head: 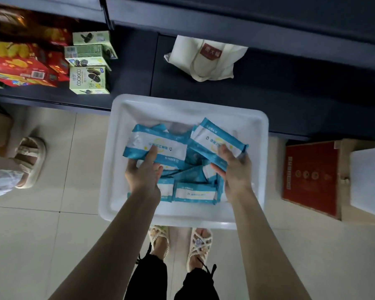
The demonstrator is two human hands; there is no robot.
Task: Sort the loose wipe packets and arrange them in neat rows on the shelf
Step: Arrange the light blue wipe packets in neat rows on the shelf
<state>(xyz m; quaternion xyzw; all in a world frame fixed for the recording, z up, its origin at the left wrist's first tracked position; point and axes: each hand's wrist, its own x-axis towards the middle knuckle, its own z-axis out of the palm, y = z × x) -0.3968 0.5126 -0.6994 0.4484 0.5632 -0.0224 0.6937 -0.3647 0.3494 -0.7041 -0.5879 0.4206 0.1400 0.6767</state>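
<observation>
Blue-and-white film wipe packets (183,169), probably light, soft and slippery, lie jumbled in the white tub (258,126) below the dark shelf (290,94), the left hand (144,172) and right hand (234,167) each pinching one by its lower edge, the sensible hold

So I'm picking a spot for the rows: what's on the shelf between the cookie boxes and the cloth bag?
Head view: nothing. The dark shelf is bare between the green cookie boxes and the cloth bag.
</observation>
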